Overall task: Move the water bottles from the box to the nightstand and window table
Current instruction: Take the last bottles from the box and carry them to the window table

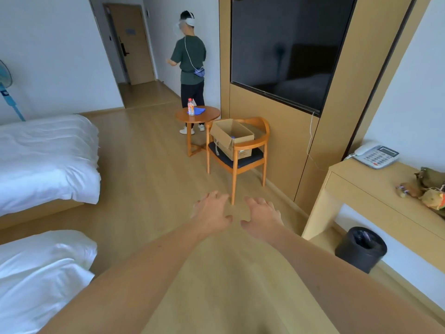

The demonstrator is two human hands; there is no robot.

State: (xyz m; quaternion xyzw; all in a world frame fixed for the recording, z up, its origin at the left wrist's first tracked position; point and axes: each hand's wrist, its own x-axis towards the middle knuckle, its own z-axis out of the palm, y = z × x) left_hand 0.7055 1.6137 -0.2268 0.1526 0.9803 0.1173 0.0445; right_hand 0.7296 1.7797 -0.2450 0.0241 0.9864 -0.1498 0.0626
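A hotel room — two beds (45, 160) made up in white linen, a wall-mounted television (286, 49) set in wood panelling, a desk (375, 189) carrying a corded telephone (376, 155), and a short entry corridor ending at a door (134, 42) with an electronic lock.

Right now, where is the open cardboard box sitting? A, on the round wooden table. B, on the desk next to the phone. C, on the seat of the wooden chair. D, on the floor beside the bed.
C: the cardboard box rests on the dark seat of the wooden chair, beside the round table, which holds only a bottle and a blue cloth.
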